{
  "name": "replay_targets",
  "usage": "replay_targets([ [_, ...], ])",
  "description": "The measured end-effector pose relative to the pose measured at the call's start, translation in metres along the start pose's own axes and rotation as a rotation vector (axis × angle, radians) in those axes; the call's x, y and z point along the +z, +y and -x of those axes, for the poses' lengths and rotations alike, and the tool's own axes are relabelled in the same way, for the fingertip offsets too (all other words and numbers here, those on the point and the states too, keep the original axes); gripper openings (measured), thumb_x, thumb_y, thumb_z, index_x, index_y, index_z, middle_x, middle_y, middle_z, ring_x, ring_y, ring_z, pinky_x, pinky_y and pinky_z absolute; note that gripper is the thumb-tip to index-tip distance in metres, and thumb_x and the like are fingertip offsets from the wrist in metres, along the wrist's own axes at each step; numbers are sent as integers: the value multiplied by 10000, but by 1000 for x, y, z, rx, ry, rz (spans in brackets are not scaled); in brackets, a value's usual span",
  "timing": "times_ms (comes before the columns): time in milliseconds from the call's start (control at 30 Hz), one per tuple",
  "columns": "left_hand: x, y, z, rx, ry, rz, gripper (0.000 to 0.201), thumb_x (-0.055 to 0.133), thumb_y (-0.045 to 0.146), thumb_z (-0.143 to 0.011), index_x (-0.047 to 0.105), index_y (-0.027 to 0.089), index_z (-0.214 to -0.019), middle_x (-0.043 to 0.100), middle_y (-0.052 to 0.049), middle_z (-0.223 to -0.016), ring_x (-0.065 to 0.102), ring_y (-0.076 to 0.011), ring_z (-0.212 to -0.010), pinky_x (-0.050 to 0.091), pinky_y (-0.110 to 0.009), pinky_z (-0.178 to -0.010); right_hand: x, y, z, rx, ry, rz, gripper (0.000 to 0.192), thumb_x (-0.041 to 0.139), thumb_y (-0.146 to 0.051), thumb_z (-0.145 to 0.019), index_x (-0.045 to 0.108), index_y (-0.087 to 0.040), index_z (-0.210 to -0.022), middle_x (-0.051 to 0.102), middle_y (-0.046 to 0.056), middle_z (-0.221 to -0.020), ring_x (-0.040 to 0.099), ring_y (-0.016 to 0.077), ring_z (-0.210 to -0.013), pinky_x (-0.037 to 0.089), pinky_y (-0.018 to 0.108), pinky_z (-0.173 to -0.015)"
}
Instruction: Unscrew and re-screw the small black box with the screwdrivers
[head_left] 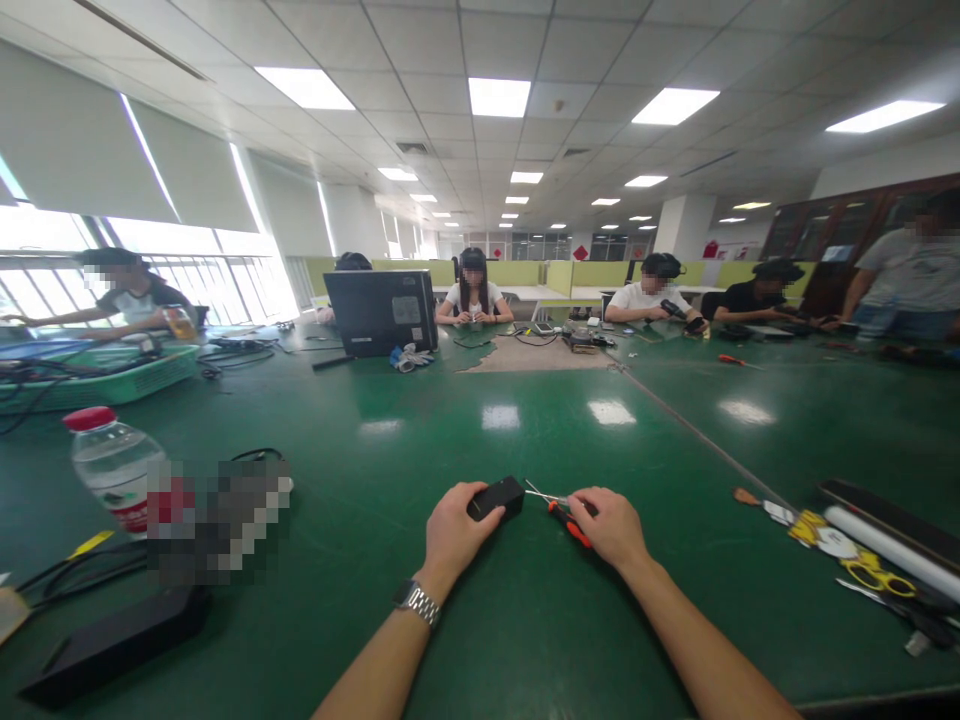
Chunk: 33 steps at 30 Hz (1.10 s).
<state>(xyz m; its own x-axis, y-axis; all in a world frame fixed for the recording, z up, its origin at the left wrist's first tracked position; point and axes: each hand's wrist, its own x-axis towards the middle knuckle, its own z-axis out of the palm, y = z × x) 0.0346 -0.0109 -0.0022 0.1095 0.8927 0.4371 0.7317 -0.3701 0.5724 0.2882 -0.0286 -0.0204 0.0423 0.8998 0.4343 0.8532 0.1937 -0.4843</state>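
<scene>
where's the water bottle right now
In the head view, the water bottle stands on the green table at the far left, well left of the left hand, beside a blurred patch.

Around the green table (525,620) sit or stand six other people, with one laptop (381,312) at its far side, one water bottle (112,465) and one green basket (112,380) at its left, and one pair of yellow scissors (874,572) at its right.

Green glossy bench (525,620). On it: small black box (496,497) at centre front; water bottle (112,468) front left; flat black case (112,640) at the near left edge; yellow-handled scissors (874,573) and white tube (892,550) right; green basket (112,380) far left; black laptop (381,312) further back.
</scene>
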Motion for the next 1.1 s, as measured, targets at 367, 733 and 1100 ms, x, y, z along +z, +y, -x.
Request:
replay_targets([
  [367,5,-5,0,59,-80,93,316,656,378,-753,646,215,-1024,678,-42,-987,629,-231,-891,500,-333,-773,4,26,-9,280,163,-301,432,449,-504,-808,694,-180,-662,644,41,-595,568,201,-584,379,274,-553],
  [733,3,-4,0,68,-106,127,340,663,342,-738,632,214,-1052,665,-52,-1025,619,-238,-926,493,-348,-820,6,32,-10,334,148,-316,442,447,-526,-797,686,-183,-651,598,28,-564,541,191,-553,351,271,-518],
  [1100,3,-5,0,64,-126,146,341,657,344,-750,631,206,-1060,664,-62,-1029,619,-251,-930,501,-373,-824,7,32,-11,315,137,-299,433,444,-513,-798,618,-197,-558,579,15,-515,518,174,-497,333,267,-484],
])
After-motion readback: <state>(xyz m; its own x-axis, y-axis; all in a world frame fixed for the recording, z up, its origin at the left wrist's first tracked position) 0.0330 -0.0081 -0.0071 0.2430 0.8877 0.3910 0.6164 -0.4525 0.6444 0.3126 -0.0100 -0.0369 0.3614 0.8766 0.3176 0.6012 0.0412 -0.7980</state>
